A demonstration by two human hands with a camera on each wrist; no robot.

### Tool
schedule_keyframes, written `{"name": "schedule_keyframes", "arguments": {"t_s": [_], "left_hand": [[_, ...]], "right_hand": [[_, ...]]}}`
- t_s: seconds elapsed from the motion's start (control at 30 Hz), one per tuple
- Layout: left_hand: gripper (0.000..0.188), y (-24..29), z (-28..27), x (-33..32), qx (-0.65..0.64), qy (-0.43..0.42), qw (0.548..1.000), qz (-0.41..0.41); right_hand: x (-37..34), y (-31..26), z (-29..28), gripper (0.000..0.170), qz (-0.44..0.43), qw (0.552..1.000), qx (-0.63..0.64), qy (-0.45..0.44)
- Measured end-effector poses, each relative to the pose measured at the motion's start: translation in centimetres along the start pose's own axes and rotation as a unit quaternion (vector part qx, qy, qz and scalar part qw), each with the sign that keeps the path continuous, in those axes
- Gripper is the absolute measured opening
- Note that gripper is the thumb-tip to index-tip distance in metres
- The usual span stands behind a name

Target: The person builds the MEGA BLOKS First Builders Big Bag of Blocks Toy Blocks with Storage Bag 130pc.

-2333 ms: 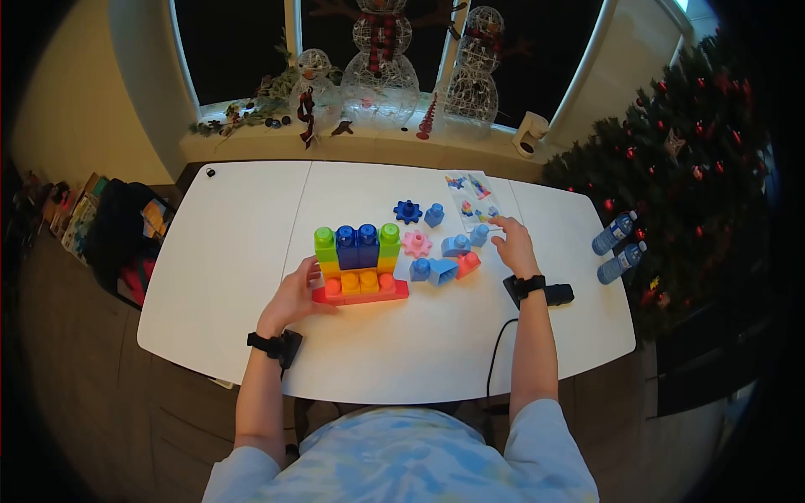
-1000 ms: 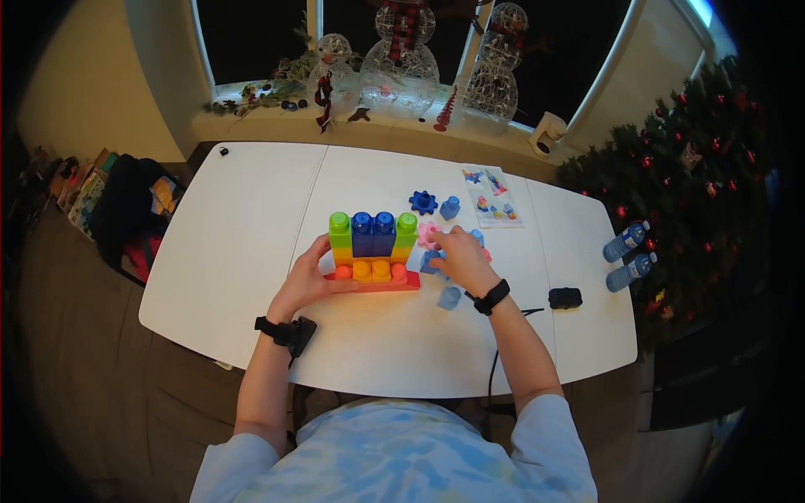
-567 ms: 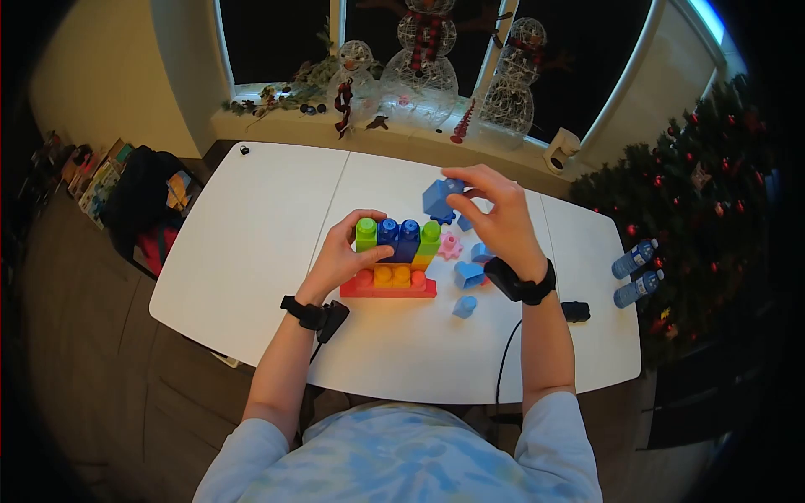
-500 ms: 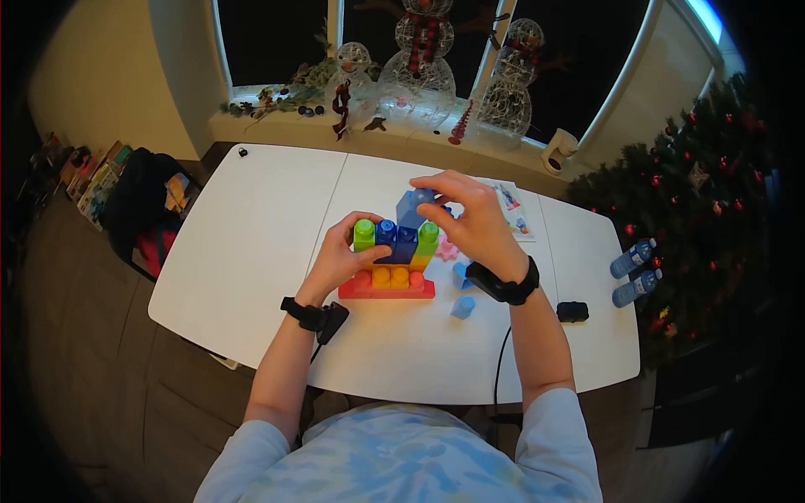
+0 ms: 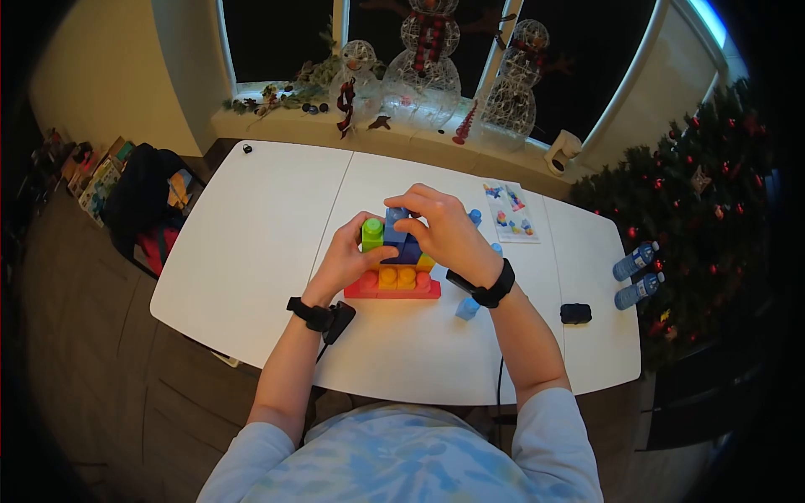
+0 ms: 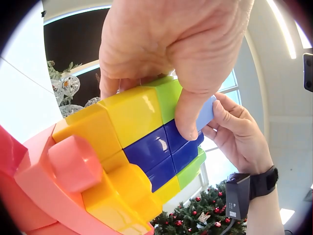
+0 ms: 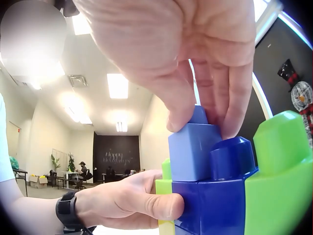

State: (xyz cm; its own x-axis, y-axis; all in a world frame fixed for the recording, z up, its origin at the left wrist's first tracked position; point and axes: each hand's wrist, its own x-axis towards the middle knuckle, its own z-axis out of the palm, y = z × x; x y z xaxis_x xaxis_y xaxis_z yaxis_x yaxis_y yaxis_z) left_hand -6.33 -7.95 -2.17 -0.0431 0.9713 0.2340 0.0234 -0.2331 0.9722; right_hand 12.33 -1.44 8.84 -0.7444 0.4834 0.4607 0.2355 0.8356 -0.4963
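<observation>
- A light-blue block (image 7: 190, 152) is being pinched by the fingers of the right hand (image 5: 449, 230), the thumb being laid on one side and the other fingers on the opposite side.
- This block is being held upright on top of the dark-blue blocks (image 7: 210, 208) — above the one nearer the left hand (image 5: 348, 256) — with their edges meeting; whether it is being fully seated cannot be told.
- The block wall is being gripped by the fingers of the left hand at its left end, the thumb being pressed across the dark-blue front and the other fingers being wrapped behind.
- The dark-blue blocks are being flanked by a left green block (image 5: 372, 235) and a right green block (image 7: 279, 191), the latter's top stud being left bare.
- Yellow blocks (image 6: 129, 112) are being shown under the green ones, and orange studded blocks (image 5: 397, 277) are being carried in front, on a coral base (image 5: 392, 289).
- The whole wall is being supported by the white counter (image 5: 251, 235).
- A loose light-blue piece (image 5: 467, 308) is being partly overlapped by the right wrist in the head view.
- A printed sheet (image 5: 511, 214), a black case (image 5: 576, 313) and two water bottles (image 5: 637, 275) are also being borne by the counter — all right of the wall.
</observation>
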Motion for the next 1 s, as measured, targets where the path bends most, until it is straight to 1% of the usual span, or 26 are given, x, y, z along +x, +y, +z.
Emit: {"name": "schedule_keyframes", "arguments": {"t_s": [0.1,0.17,0.3,0.4,0.47,0.5,0.57,0.63,0.67,0.7,0.73,0.77,0.8,0.83,0.87,0.9,0.93,0.97,1.0], "left_hand": [[0.043,-0.4,0.0,0.1,0.020,0.006,1.000,0.006],[0.043,-0.3,0.0,0.1,0.021,0.006,1.000,0.005],[0.041,0.0,0.0,0.0,0.029,0.009,1.000,0.002],[0.040,0.2,0.0,0.0,0.038,0.008,0.999,0.002],[0.041,0.4,0.1,-0.1,0.038,0.009,0.999,0.000],[0.041,0.5,0.2,-0.2,0.036,0.012,0.999,-0.004],[0.043,0.4,0.0,0.0,0.060,0.013,0.998,-0.004],[0.044,0.2,0.0,0.1,0.084,0.012,0.996,-0.003],[0.045,0.1,-0.1,0.1,0.079,0.017,0.997,0.007],[0.046,0.0,0.0,0.2,0.074,0.021,0.997,0.018],[0.046,0.0,0.0,0.3,0.075,0.022,0.997,0.021],[0.046,0.1,0.1,0.4,0.060,0.033,0.996,0.050],[0.046,0.1,0.1,0.6,0.045,0.044,0.995,0.078],[0.046,0.3,0.1,0.7,0.045,0.045,0.995,0.078],[0.044,0.6,0.0,0.7,0.060,0.037,0.996,0.052],[0.042,0.8,-0.1,0.7,0.076,0.029,0.996,0.024],[0.042,0.7,-0.1,0.7,0.078,0.031,0.996,0.022],[0.041,0.7,-0.1,0.7,0.077,0.032,0.996,0.013],[0.039,0.6,-0.2,0.7,0.076,0.033,0.997,0.003]], "right_hand": [[0.0,0.0,-0.1,0.028,-0.012,1.000,-0.010,0.002],[-0.1,0.3,0.2,0.032,-0.012,1.000,-0.006,0.007],[-0.1,0.4,0.1,0.033,-0.009,1.000,-0.010,0.006],[0.0,0.7,-0.6,0.034,-0.005,1.000,-0.019,-0.013],[0.1,1.6,-2.1,0.036,0.005,0.999,0.035,-0.011],[0.3,2.5,-2.9,0.036,0.003,0.999,0.034,-0.010],[0.5,6.1,-4.6,0.039,0.077,0.987,0.082,0.113],[-0.1,11.8,-5.9,0.041,0.122,0.986,-0.047,0.107],[-0.6,14.0,-5.9,0.041,0.118,0.986,-0.049,0.109],[-1.3,16.1,-5.6,0.045,0.178,0.977,-0.118,0.026],[-1.9,18.2,-5.3,0.050,0.236,0.952,-0.185,-0.058],[-2.6,20.2,-4.8,0.050,0.234,0.953,-0.187,-0.056],[-3.3,22.2,-4.2,0.052,0.246,0.941,-0.204,-0.109],[-3.6,23.6,-3.7,0.055,0.257,0.927,-0.220,-0.163],[-3.6,24.6,-3.3,0.055,0.256,0.927,-0.218,-0.164],[-3.6,25.5,-2.9,0.055,0.287,0.912,-0.207,-0.206],[-3.5,25.9,-2.5,0.055,0.317,0.895,-0.195,-0.247],[-3.6,26.3,-2.1,0.055,0.316,0.895,-0.192,-0.248],[-3.8,26.6,-1.7,0.053,0.315,0.897,-0.209,-0.229]]}}
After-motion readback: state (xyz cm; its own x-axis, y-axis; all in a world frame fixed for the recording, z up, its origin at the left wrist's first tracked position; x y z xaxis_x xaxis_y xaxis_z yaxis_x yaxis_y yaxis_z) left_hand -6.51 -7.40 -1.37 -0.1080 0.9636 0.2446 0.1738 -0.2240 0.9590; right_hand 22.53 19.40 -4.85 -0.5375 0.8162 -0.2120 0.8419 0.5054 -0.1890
